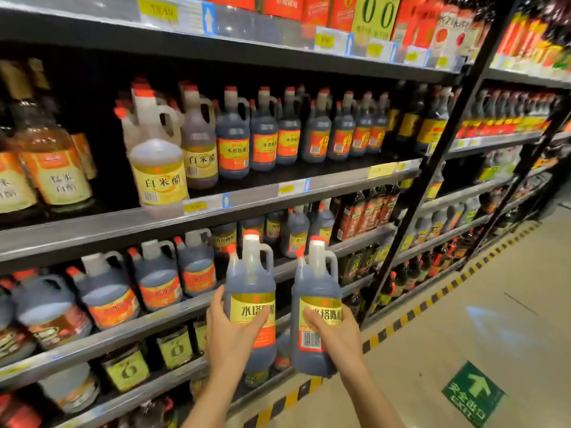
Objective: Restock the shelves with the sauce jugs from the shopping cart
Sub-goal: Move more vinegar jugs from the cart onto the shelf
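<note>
Gripping dark, yellow-labelled sauce jugs.

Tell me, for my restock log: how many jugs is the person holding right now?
2: one dark jug in the left hand, one dark jug in the right hand, both upright before the shelves.

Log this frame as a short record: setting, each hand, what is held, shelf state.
setting: shop aisle, stocked shelves
left hand: grips left dark jug by its body
right hand: grips right dark jug by its body
jugs: upright, red caps, yellow labels, held before the shelves, not yet placed
floor: green exit arrow
</note>
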A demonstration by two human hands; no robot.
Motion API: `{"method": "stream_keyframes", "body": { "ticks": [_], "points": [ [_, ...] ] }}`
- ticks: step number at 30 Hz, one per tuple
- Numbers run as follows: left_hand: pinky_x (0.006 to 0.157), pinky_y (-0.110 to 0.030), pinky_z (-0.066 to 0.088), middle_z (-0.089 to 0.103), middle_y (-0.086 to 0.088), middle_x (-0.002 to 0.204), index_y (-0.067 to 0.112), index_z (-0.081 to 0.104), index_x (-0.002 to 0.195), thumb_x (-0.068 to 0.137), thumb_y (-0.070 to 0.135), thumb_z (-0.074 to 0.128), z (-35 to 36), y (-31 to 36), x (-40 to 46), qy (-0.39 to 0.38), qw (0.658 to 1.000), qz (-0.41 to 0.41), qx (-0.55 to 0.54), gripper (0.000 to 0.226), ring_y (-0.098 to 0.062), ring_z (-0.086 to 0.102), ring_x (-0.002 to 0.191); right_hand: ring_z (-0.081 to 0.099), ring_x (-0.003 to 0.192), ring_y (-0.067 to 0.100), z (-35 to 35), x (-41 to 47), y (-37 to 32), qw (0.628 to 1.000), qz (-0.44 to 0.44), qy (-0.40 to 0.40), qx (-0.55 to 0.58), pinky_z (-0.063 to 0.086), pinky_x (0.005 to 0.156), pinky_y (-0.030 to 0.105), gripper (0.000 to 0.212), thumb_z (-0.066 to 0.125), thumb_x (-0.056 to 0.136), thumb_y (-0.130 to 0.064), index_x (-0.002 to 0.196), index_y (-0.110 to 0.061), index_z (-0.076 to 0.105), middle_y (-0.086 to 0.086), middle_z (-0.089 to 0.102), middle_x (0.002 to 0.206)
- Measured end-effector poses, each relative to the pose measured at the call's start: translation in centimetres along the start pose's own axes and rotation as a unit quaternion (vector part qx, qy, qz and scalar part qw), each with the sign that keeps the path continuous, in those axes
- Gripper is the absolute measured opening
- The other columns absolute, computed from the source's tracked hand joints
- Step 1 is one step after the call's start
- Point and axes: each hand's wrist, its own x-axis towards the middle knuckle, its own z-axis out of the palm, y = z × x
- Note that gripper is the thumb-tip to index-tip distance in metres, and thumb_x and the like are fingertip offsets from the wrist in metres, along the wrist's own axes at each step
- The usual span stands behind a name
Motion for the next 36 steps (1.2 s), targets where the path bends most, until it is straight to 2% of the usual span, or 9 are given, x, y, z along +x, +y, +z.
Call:
{"method": "stream_keyframes", "body": {
  "ticks": [5, 9, 12, 15, 18, 22, 29, 33, 36],
  "points": [
    [0.094, -0.051, 0.044, 0.05, -0.003, 0.133, 0.03, 0.032, 0.137, 0.06, 0.048, 0.082, 4.9, -0.2, 2.0, 0.062, 0.997, -0.039, 0.016, 0.093, -0.028, 0.05, 0.118, 0.066, 0.088, 0.018, -1.2, 6.8, -0.4, 0.997, -0.006, -0.056, -0.05, 0.054, 0.083, 0.04, 0.045, 0.078, 0.067, -0.044, 0.102, -0.026, 0.057, -0.002, 0.068, 0.096],
    [0.094, -0.049, 0.044, 0.047, -0.004, 0.137, 0.027, 0.032, 0.139, 0.062, 0.043, 0.082, 7.8, -0.3, 3.5, 0.114, 0.991, -0.067, 0.013, 0.093, -0.028, 0.048, 0.121, 0.066, 0.088, 0.017, -1.5, 11.3, -1.0, 0.991, -0.011, -0.099, -0.085, 0.054, 0.084, 0.04, 0.045, 0.078, 0.065, -0.049, 0.098, -0.028, 0.056, -0.004, 0.067, 0.096],
    [0.095, -0.047, 0.041, 0.043, -0.004, 0.141, 0.025, 0.032, 0.14, 0.064, 0.04, 0.082, 9.0, -0.2, 5.0, 0.14, 0.987, -0.079, 0.032, 0.091, -0.028, 0.045, 0.125, 0.066, 0.088, 0.017, -0.8, 14.1, -1.3, 0.988, -0.012, -0.117, -0.105, 0.053, 0.084, 0.042, 0.057, 0.075, 0.051, -0.061, 0.095, -0.031, 0.055, -0.003, 0.067, 0.097],
    [0.095, -0.046, 0.042, 0.046, -0.003, 0.139, 0.026, 0.034, 0.138, 0.063, 0.042, 0.082, 9.9, -0.5, 7.1, 0.157, 0.984, -0.077, 0.034, 0.09, -0.027, 0.046, 0.123, 0.065, 0.089, 0.018, 0.6, 16.8, -1.5, 0.984, -0.023, -0.126, -0.121, 0.053, 0.084, 0.043, 0.055, 0.077, 0.052, -0.059, 0.092, -0.031, 0.054, 0.0, 0.067, 0.099],
    [0.094, -0.048, 0.043, 0.046, -0.002, 0.137, 0.027, 0.032, 0.138, 0.062, 0.046, 0.081, 10.6, -0.9, 9.4, 0.164, 0.982, -0.084, 0.045, 0.092, -0.027, 0.047, 0.122, 0.065, 0.091, 0.02, 2.4, 19.4, -2.0, 0.983, -0.024, -0.127, -0.133, 0.053, 0.084, 0.044, 0.071, 0.072, 0.044, -0.068, 0.1, -0.026, 0.057, 0.0, 0.067, 0.098],
    [0.093, -0.047, 0.044, 0.045, -0.002, 0.138, 0.027, 0.031, 0.139, 0.064, 0.047, 0.08, 11.4, -1.7, 12.7, 0.167, 0.982, -0.078, 0.044, 0.092, -0.026, 0.047, 0.121, 0.065, 0.092, 0.021, 5.1, 22.4, -2.3, 0.982, -0.045, -0.134, -0.128, 0.052, 0.086, 0.044, 0.057, 0.076, 0.052, -0.06, 0.096, -0.028, 0.059, -0.001, 0.069, 0.098],
    [0.1, -0.05, 0.039, 0.04, -0.002, 0.142, 0.02, 0.027, 0.142, 0.064, 0.046, 0.08, 12.3, -3.1, 17.1, 0.18, 0.981, -0.064, 0.044, 0.098, -0.025, 0.04, 0.129, 0.062, 0.099, 0.019, 9.4, 26.0, -1.8, 0.979, -0.12, -0.137, -0.097, 0.05, 0.088, 0.04, 0.051, 0.083, 0.062, -0.039, 0.101, -0.034, 0.051, -0.002, 0.065, 0.106],
    [0.092, -0.051, 0.045, 0.05, 0.0, 0.125, 0.025, 0.034, 0.134, 0.061, 0.046, 0.081, 12.3, -4.2, 18.6, 0.197, 0.979, -0.045, 0.029, 0.089, -0.024, 0.05, 0.118, 0.061, 0.1, 0.021, 11.3, 27.3, -1.8, 0.978, -0.147, -0.131, -0.063, 0.051, 0.086, 0.039, 0.049, 0.083, 0.064, -0.032, 0.1, -0.029, 0.05, 0.001, 0.062, 0.106],
    [0.092, -0.051, 0.045, 0.05, 0.0, 0.122, 0.023, 0.034, 0.135, 0.063, 0.042, 0.082, 12.4, -5.0, 19.6, 0.219, 0.975, -0.028, 0.02, 0.089, -0.024, 0.05, 0.116, 0.061, 0.1, 0.021, 12.5, 28.3, -1.6, 0.975, -0.176, -0.126, -0.042, 0.052, 0.086, 0.041, 0.054, 0.083, 0.063, -0.03, 0.105, -0.028, 0.049, 0.003, 0.062, 0.107]
  ]
}}
